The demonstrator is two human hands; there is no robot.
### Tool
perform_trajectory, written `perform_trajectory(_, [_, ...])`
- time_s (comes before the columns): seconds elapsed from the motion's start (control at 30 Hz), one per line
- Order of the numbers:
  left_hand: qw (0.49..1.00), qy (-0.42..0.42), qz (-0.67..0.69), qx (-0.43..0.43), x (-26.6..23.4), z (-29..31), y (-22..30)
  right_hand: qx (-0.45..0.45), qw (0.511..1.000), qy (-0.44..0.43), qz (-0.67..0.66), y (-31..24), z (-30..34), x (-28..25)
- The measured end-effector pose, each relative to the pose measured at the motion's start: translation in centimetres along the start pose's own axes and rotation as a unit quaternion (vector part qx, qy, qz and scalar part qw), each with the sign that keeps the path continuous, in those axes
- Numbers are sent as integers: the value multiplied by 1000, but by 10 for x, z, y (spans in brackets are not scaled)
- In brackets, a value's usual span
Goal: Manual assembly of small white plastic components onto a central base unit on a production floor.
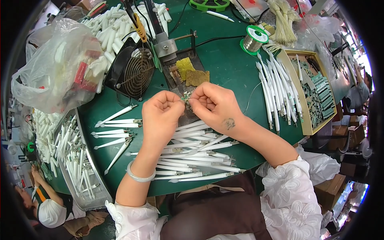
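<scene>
My left hand (163,113) and my right hand (215,105) meet over the middle of the bench, fingertips pinched. Between them is a small green circuit board (186,97) with pale bits on it, mostly covered by the fingers. Thin wire seems to run between the fingertips, too fine to make out fully. Just beyond my hands, two yellow-brown sponge pads (197,78) lie on a dark metal base. White pen-shaped sticks (188,160) with pointed tips and small boards at their ends lie under and in front of my wrists.
A black fan (138,72) stands left of the base. Further left are a plastic bag (52,76) and a metal tray (95,168) of sticks. A solder spool (255,39) stands back right, near a box (307,120) of circuit boards. Another person (52,208) sits far left.
</scene>
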State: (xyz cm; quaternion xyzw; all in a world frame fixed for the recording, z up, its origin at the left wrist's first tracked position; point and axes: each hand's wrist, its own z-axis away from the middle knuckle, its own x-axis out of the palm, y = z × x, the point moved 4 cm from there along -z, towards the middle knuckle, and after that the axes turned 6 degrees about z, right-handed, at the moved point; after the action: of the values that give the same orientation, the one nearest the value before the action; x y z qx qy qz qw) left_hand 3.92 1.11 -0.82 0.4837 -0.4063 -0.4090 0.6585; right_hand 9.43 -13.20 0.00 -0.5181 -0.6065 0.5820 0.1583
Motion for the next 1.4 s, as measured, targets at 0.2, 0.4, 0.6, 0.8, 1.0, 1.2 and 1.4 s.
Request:
perform_trajectory(0.2, [1000,6,-2,15,-1,-1,0,-20,1000,10,14,-4,0,-1])
perform_trajectory(0.4, [1000,12,-7,25,0,-1,2,-30,999,31,4,-5,-1,-1])
perform_trajectory(0.6, [1000,12,-5,25,0,1,1,-30,999,28,-11,-4,0,-3])
perform_trajectory(0.8, [1000,26,1,-4,-11,4,1,49,996,-18,-66,-4,1,-13])
perform_trajectory(1.0, [998,42,-42,2,-36,20,3,137,983,-116,-44,10,1,-39])
perform_trajectory(1.2, [907,167,-348,168,-94,67,13,1,946,-297,131,4,6,-45])
perform_trajectory(1.4, [750,142,-592,259,-113,91,15,9,912,-358,201,-4,12,-31])
